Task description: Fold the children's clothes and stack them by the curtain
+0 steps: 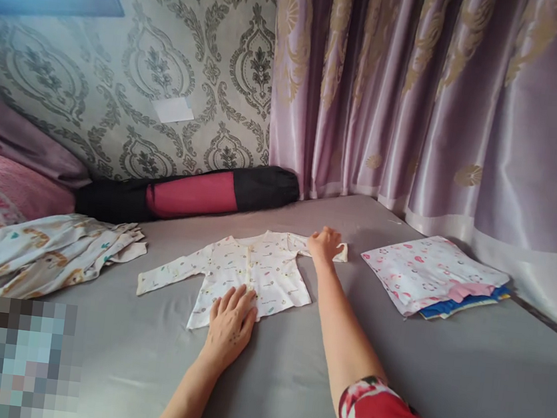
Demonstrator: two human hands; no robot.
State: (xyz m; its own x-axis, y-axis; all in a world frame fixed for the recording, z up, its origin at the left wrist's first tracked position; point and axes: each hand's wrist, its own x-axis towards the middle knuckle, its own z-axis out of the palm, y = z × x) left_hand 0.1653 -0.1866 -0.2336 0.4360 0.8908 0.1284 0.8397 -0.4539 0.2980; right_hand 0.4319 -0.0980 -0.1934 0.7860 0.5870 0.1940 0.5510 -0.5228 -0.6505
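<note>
A small white long-sleeved baby shirt (pixel 275 276) with a tiny print lies spread on the grey bed sheet (pixel 389 383), its sleeves out to both sides. My left hand (pixel 231 321) rests flat on the lower front edge of the shirt, fingers stretched out. At the sleeve on the right, my right hand (pixel 325 244) has its fingers bent over the fabric; their tips are partly hidden. The cuff of that sleeve shows just past this hand.
Folded clothes (pixel 439 274), pink-patterned over blue, lie at the right. A crumpled printed cloth (pixel 52 254) lies at the left. Along the patterned wall stretches a black and red long bag (pixel 192 196). Purple curtains (pixel 387 94) hang behind. The lower left corner is pixelated.
</note>
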